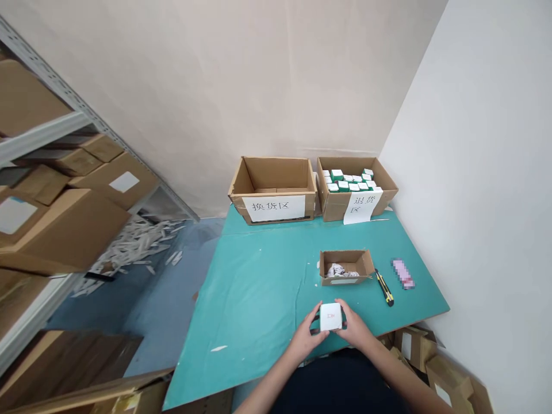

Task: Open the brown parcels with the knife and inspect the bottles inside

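Note:
A small white box [330,317] with a red mark on top sits between both my hands near the front edge of the teal table [259,287]. My left hand [307,334] grips its left side, fingers curled round it. My right hand [354,329] grips its right side the same way. Just beyond the hands lies a small open cardboard box [345,266] with crumpled white paper inside.
A yellow-black utility knife [384,287] lies right of the small box. At the back stand an open labelled carton [274,190] and a carton of green-white boxes [354,188]. A shelf with cartons [64,190] is on the left; a white wall is close on the right.

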`<action>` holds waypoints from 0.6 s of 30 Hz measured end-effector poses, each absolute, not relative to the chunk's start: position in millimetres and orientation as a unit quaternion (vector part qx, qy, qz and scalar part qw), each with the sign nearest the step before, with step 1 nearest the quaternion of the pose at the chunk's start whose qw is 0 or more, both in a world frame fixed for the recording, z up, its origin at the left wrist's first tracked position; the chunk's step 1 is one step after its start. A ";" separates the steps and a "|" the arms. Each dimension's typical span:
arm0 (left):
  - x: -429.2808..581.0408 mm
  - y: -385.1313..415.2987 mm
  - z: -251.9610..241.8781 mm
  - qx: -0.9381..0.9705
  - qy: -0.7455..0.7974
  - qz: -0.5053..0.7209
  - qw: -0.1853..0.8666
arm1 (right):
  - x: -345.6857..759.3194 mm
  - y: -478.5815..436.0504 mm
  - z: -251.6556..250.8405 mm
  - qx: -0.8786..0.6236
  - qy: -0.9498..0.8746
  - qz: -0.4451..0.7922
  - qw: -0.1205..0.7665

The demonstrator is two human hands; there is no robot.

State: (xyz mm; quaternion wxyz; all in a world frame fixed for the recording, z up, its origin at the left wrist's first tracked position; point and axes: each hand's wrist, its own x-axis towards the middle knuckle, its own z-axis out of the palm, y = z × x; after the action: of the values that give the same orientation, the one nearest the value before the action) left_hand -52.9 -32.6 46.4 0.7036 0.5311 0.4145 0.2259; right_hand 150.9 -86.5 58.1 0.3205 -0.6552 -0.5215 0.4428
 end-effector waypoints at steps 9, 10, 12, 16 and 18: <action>-64.4 -26.5 130.1 0.583 0.406 0.241 0.661 | 144.4 -86.1 135.7 -0.636 -0.536 0.430 0.350; -64.0 -25.1 140.8 0.590 0.403 0.252 0.652 | 146.9 -83.5 147.3 -0.629 -0.549 0.422 0.354; -61.1 -20.3 161.1 0.608 0.398 0.272 0.630 | 154.2 -75.4 170.8 -0.617 -0.582 0.393 0.355; -42.5 6.0 193.9 0.645 0.385 0.313 0.582 | 178.0 -44.0 212.0 -0.604 -0.647 0.313 0.345; -25.9 29.6 205.6 0.665 0.371 0.327 0.559 | 194.3 -19.6 226.8 -0.598 -0.668 0.278 0.345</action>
State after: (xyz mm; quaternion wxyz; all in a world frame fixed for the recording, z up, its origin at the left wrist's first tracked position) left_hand -25.9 29.6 205.6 0.5587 0.6654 0.3714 0.3273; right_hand 194.3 -19.6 226.8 0.3454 -0.5978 -0.6680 0.2777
